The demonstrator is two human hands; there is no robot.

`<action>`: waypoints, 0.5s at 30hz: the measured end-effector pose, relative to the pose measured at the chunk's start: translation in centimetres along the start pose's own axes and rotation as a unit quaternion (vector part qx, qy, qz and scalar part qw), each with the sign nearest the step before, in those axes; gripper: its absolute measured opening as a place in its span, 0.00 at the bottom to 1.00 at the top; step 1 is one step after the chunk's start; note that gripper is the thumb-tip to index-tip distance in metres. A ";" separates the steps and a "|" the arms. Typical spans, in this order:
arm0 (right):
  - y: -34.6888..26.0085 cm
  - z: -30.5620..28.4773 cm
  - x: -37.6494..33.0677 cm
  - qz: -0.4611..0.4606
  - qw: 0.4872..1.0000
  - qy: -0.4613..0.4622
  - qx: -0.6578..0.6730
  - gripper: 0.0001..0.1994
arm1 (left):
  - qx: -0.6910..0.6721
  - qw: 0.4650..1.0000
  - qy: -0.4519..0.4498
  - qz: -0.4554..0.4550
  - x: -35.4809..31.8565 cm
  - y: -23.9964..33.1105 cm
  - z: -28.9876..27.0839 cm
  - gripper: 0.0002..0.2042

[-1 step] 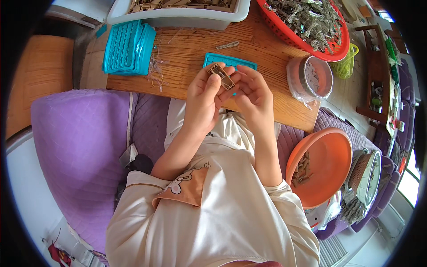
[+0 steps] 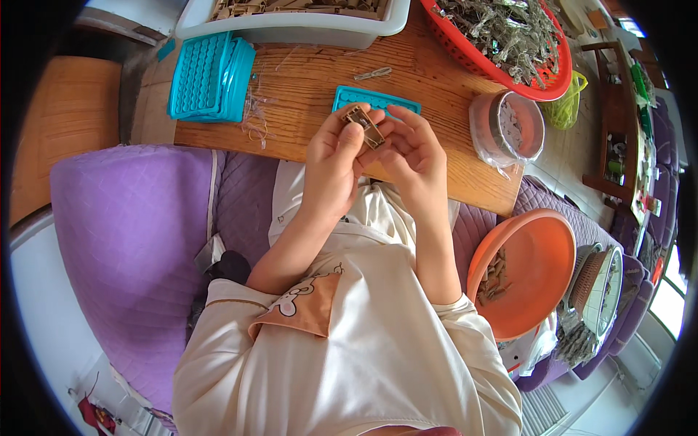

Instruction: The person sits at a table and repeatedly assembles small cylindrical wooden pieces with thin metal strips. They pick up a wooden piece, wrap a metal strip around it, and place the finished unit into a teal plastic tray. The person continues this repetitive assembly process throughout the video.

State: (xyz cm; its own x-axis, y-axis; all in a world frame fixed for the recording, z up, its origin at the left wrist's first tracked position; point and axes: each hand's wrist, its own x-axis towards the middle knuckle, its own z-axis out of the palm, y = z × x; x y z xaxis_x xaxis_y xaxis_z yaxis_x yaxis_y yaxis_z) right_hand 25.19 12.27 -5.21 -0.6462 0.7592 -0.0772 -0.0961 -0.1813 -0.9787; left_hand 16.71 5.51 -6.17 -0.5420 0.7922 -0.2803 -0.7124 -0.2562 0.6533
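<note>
My left hand (image 2: 331, 156) holds a small brown rectangular plastic casing (image 2: 373, 135) between thumb and fingers, its hollow face turned up. Small metallic-looking parts show inside the casing, too fine to name. My right hand (image 2: 416, 154) is close against the casing's right end, with its thumb and fingers curled in. Whatever those right fingertips pinch is hidden. Just beyond both hands, on the wooden table (image 2: 305, 94), lies a turquoise tray (image 2: 378, 99) with round hollows, partly covered by the fingers. A slim metallic clip-like piece (image 2: 372, 73) rests farther back.
A stack of turquoise trays (image 2: 211, 80) stands left, near loose clear plastic strands (image 2: 256, 120). Behind is a white bin (image 2: 305, 33) of brown pieces; a red basket (image 2: 476, 65) of metallic parts is back right. A pink tub (image 2: 523, 127) and an orange basin (image 2: 538, 269) are to the right.
The brown casing has tilted slightly in my left hand, and my right thumb has shifted a little toward it. Everything else stays where it was.
</note>
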 end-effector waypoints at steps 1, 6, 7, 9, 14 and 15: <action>-0.3 0.2 -0.1 0.013 0.999 0.004 0.033 0.19 | 0.041 0.999 0.001 0.010 -0.3 -0.1 0.0 0.12; 0.8 -0.1 0.0 0.051 0.993 0.006 -0.107 0.16 | 0.237 0.967 -0.030 0.093 -1.7 -1.1 -0.4 0.13; 0.9 -0.2 -0.1 0.064 0.991 -0.002 -0.121 0.16 | 0.249 0.964 -0.034 0.083 -1.8 -1.6 -1.3 0.13; 0.7 -0.9 0.2 0.098 0.974 -0.099 -0.177 0.17 | 0.240 0.969 -0.037 0.050 -2.2 -2.3 -2.5 0.14; 0.4 -3.8 3.1 0.046 0.929 -0.267 -0.250 0.16 | 0.133 0.991 0.005 -0.019 -3.2 -0.4 -3.1 0.15; 0.2 -4.0 3.8 0.037 0.924 -0.237 -0.298 0.15 | 0.124 0.992 0.014 -0.024 -3.1 0.2 -3.7 0.15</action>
State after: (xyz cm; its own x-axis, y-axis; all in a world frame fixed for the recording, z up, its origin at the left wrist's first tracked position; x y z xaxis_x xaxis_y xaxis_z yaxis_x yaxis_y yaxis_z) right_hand 25.75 17.64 -6.44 -0.9071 0.3729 -0.1952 0.3044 0.2609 -0.9161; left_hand 16.64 0.96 -7.79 -0.5249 0.7831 -0.3334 -0.6080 -0.0709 0.7908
